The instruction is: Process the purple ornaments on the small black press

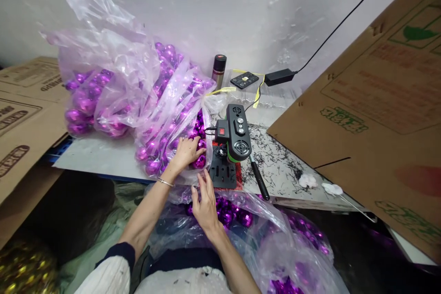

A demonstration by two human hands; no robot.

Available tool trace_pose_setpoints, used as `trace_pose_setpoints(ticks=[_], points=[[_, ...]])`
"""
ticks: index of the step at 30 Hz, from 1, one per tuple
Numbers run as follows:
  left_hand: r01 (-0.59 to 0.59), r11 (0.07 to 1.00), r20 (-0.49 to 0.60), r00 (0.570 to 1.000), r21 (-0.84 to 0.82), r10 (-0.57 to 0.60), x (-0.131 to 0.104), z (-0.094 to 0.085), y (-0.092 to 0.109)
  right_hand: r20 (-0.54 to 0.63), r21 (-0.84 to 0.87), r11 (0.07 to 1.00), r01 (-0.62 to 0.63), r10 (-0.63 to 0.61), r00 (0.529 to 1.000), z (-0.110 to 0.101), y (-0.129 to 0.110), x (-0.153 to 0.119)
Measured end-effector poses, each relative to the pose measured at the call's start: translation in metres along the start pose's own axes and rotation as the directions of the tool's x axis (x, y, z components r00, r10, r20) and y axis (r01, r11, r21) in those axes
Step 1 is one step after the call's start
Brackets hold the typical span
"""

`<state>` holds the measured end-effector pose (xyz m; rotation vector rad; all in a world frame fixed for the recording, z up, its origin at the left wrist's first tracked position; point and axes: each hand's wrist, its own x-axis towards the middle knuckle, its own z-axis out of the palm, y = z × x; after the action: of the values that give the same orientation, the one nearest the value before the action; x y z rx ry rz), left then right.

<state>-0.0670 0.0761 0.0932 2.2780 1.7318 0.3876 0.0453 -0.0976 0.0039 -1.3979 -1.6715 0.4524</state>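
Observation:
My left hand [188,151] reaches into the mouth of a clear plastic bag [172,121], its thumb and fingers on a shiny purple mirror-ball ornament [200,161]. More purple balls are packed around it. My right hand [206,204] is just below the bag's edge with its fingers stretched out and apart, and nothing shows in it. Right of my hands stands a small black bench machine [238,133] with a red switch, a slotted base plate [223,174] and a black lever handle [259,180]. Another plastic bag with purple balls [225,213] lies open at my lap.
A dark bottle [219,71], a phone [244,80] and a power adapter [279,76] are by the wall. Black clippings [268,156] litter the tabletop. Cardboard boxes flank me, left [27,101] and right [361,115]. White cotton-like tufts [308,180] lie near the right box.

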Motion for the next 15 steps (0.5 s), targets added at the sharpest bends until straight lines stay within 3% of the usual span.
trace_pose_setpoints(ticks=[3, 5, 9, 12, 15], points=[[-0.026, 0.964, -0.12, 0.993, -0.264, -0.007, -0.011, -0.014, -0.011, -0.019, 0.048, 0.998, 0.034, -0.033, 0.999, -0.015, -0.008, -0.001], [-0.028, 0.87, -0.153, 0.987, -0.492, -0.055, -0.028, -0.027, -0.017, -0.041, 0.086, 0.994, 0.067, -0.063, 0.997, -0.024, -0.014, 0.001], [0.063, 0.619, -0.028, 0.99, -0.783, -0.137, -0.077, -0.043, -0.015, -0.126, 0.114, 0.986, 0.122, -0.108, 0.986, -0.04, -0.026, 0.008], [0.112, 0.512, 0.039, 0.988, -0.852, -0.152, -0.112, -0.032, -0.005, -0.157, 0.062, 0.984, 0.169, -0.157, 0.975, -0.044, -0.034, 0.011], [0.102, 0.43, 0.024, 0.983, -0.897, -0.184, -0.133, -0.006, 0.008, -0.117, 0.057, 0.982, 0.18, -0.173, 0.978, -0.045, -0.037, 0.01]])
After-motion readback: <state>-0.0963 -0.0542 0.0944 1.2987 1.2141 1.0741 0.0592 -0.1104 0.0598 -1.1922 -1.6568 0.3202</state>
